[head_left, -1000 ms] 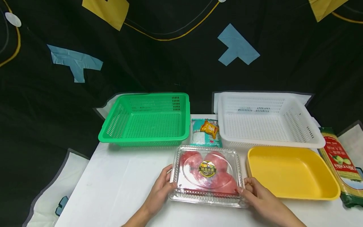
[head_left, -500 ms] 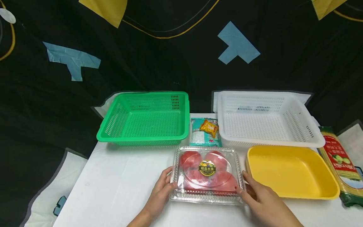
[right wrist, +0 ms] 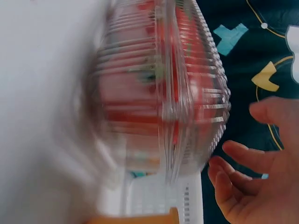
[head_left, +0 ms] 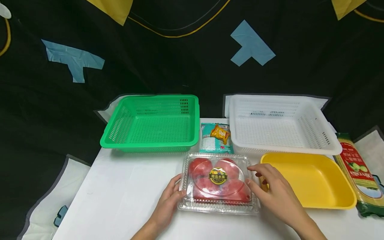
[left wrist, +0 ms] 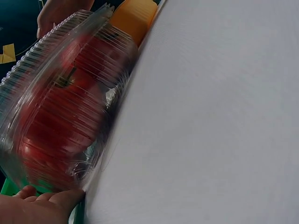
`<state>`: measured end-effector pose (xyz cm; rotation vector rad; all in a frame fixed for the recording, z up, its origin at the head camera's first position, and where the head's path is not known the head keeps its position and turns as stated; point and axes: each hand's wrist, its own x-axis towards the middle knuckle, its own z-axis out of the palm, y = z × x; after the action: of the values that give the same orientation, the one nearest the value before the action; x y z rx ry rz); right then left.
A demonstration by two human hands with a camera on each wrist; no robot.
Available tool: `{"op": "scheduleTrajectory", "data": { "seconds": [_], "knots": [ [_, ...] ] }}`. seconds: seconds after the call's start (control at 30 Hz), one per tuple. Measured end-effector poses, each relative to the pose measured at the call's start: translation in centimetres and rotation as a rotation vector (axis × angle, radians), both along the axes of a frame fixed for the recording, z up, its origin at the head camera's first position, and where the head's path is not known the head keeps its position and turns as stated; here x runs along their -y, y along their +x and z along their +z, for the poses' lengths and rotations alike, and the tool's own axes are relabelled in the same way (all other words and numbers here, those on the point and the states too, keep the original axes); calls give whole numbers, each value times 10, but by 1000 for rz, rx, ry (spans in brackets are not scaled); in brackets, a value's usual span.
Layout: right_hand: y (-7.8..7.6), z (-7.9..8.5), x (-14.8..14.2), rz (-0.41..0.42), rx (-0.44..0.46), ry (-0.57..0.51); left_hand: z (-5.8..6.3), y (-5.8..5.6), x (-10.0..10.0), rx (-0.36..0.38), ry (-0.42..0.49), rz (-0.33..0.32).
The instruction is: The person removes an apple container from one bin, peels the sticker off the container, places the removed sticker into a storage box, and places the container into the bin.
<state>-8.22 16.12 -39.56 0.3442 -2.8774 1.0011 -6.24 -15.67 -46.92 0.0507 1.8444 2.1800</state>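
Note:
A clear plastic clamshell box (head_left: 218, 208) with a round label on its lid lies closed on the white table. Red tomatoes (left wrist: 60, 116) show through its ribbed wall in the left wrist view. My left hand (head_left: 168, 201) grips the box's left edge, thumb over the rim and the other fingers partly hidden below it. At the right edge my right hand (head_left: 274, 191) hovers with thumb and fingers spread and loosely bent. In the right wrist view those fingers (right wrist: 252, 158) hold nothing, and a gap separates most of them from the blurred box.
Behind the box stand a green basket (head_left: 150, 146) and a white basket (head_left: 285, 148). Between them lies a teal packet (head_left: 210, 143) with a small orange packet (head_left: 221, 134) on top. A yellow tray (head_left: 309, 186) sits at right, beside a red and green bag (head_left: 358, 170).
My right hand has let go of the box's right edge and risen a little, its fingers opening. My left hand keeps its grip. The head view has shifted slightly; the box has stayed about in place.

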Motion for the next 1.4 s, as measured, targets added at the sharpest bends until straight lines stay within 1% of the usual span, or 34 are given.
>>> {"op": "scheduleTrajectory", "data": {
  "seconds": [0.07, 0.17, 0.3, 0.37, 0.5, 0.7, 0.93, 1.07, 1.27, 1.4],
  "knots": [
    [-3, -2, 1, 21, -48, -35, 0, -1, -1, 2, 5, -10],
    [-8, -4, 2, 46, -83, -82, -1, -1, -1, 11, 35, -24],
    [-15, -7, 9, 46, -71, -102, -1, 1, 3, 62, 108, -30],
    [-17, -8, 12, 41, -64, -101, -1, 1, 4, 81, 128, -38],
    [-20, -7, 17, 52, -59, -101, -4, -1, 1, 84, 150, -43],
    [-25, -9, 31, 117, -35, -83, -5, 0, 3, 93, 128, -12],
    [-32, -10, 46, 176, -89, 7, -5, -1, 6, 84, 121, -16],
    [-35, -11, 50, 198, -89, 36, -5, -1, 6, 71, 116, -10],
    [-38, -12, 52, 251, -76, 29, -5, -1, 7, 37, 113, -5],
    [-38, -12, 52, 249, -49, 2, -5, -1, 7, 36, 108, -12]
  ]
}}
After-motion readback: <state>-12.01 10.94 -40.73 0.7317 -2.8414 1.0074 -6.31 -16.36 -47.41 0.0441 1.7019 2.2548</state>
